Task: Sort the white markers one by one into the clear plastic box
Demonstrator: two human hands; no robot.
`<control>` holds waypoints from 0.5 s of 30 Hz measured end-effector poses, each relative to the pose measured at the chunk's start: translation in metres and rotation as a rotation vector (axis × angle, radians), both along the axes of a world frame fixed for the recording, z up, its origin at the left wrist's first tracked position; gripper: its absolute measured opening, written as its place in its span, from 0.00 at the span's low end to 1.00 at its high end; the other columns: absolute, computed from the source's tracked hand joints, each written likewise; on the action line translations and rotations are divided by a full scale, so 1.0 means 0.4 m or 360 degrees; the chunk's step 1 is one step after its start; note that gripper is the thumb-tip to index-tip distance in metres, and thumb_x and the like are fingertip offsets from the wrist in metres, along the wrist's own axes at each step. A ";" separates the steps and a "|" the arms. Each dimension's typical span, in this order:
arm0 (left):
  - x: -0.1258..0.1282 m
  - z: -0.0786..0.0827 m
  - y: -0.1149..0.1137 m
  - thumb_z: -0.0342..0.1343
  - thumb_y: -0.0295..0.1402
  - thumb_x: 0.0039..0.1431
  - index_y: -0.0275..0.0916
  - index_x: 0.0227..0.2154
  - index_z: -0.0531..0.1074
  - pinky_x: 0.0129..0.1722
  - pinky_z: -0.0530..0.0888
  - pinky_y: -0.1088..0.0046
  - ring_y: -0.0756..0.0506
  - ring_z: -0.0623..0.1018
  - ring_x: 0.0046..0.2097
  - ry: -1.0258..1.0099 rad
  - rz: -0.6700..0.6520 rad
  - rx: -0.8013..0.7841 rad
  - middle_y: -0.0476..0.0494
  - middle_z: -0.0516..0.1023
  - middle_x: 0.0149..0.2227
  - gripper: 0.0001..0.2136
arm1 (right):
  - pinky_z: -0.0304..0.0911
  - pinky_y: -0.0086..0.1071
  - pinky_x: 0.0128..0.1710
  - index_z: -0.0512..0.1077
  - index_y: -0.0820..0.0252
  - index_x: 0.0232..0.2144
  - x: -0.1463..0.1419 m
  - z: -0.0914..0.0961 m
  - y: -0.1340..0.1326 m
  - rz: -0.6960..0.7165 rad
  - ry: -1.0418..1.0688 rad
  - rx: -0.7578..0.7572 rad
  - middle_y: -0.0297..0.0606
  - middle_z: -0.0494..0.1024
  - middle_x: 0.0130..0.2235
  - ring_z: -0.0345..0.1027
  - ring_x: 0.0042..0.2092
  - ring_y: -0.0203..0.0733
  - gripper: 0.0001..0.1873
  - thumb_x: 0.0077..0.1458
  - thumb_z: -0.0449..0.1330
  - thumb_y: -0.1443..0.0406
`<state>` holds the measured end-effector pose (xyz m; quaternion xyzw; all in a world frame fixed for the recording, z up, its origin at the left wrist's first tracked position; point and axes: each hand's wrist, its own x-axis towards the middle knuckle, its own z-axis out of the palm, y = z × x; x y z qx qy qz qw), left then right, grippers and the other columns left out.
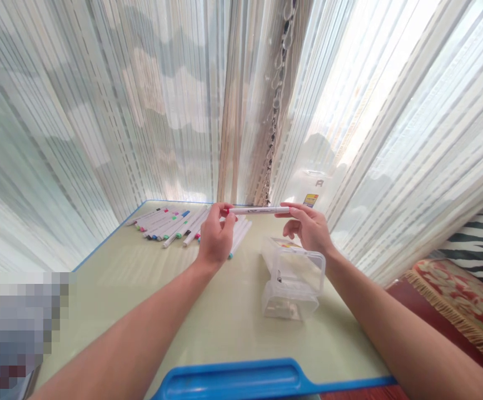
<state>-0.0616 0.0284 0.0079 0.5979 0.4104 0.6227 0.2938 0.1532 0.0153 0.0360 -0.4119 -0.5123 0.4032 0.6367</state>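
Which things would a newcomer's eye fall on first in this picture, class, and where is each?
Probably the white marker, held near the picture's middle between the left hand and right hand. Next, the striped curtains, which fill the upper part behind the table, and the loose markers spread on its far left side. The clear plastic box sits right of centre.

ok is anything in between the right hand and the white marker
Nothing visible: the right hand touches one end of the white marker, and the left hand holds the other. The clear box is nearer the person, not between them.
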 end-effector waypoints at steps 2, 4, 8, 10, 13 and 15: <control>0.001 -0.001 0.002 0.52 0.39 0.63 0.40 0.43 0.69 0.23 0.65 0.76 0.54 0.69 0.22 -0.0003 -0.0023 -0.0013 0.46 0.77 0.36 0.10 | 0.56 0.26 0.15 0.79 0.63 0.38 0.000 -0.002 0.002 -0.0010 -0.0033 0.0027 0.42 0.83 0.32 0.69 0.18 0.33 0.16 0.50 0.67 0.58; 0.001 -0.002 0.003 0.52 0.39 0.63 0.40 0.43 0.69 0.23 0.66 0.76 0.53 0.71 0.23 -0.0008 -0.0033 -0.0014 0.46 0.77 0.35 0.10 | 0.56 0.25 0.15 0.79 0.62 0.38 0.000 -0.004 0.004 -0.0027 -0.0068 0.0044 0.41 0.83 0.32 0.69 0.18 0.32 0.17 0.49 0.69 0.57; 0.000 -0.002 0.003 0.52 0.39 0.64 0.40 0.43 0.69 0.23 0.66 0.75 0.52 0.71 0.23 -0.0022 -0.0029 0.0009 0.46 0.77 0.35 0.10 | 0.57 0.25 0.15 0.79 0.63 0.38 -0.002 -0.007 0.005 -0.0036 -0.0128 0.0062 0.40 0.83 0.31 0.68 0.18 0.31 0.20 0.47 0.72 0.56; 0.000 -0.002 0.004 0.52 0.39 0.63 0.40 0.42 0.70 0.23 0.66 0.75 0.52 0.71 0.23 -0.0028 -0.0032 0.0011 0.46 0.77 0.35 0.10 | 0.57 0.25 0.15 0.78 0.63 0.38 -0.003 -0.007 0.004 -0.0025 -0.0147 0.0075 0.40 0.82 0.30 0.68 0.18 0.31 0.20 0.46 0.73 0.55; 0.001 -0.003 0.005 0.52 0.38 0.63 0.40 0.42 0.70 0.23 0.66 0.76 0.53 0.70 0.23 -0.0029 -0.0032 -0.0003 0.47 0.76 0.35 0.09 | 0.57 0.24 0.15 0.78 0.63 0.36 -0.004 -0.007 0.003 -0.0024 -0.0169 0.0091 0.39 0.82 0.29 0.67 0.18 0.31 0.21 0.44 0.74 0.55; 0.002 -0.003 0.006 0.53 0.38 0.63 0.40 0.41 0.69 0.23 0.66 0.76 0.54 0.70 0.22 -0.0027 -0.0033 -0.0008 0.48 0.75 0.35 0.08 | 0.57 0.25 0.14 0.78 0.63 0.35 -0.003 -0.007 0.004 -0.0039 -0.0176 0.0091 0.39 0.81 0.28 0.67 0.18 0.31 0.21 0.42 0.75 0.55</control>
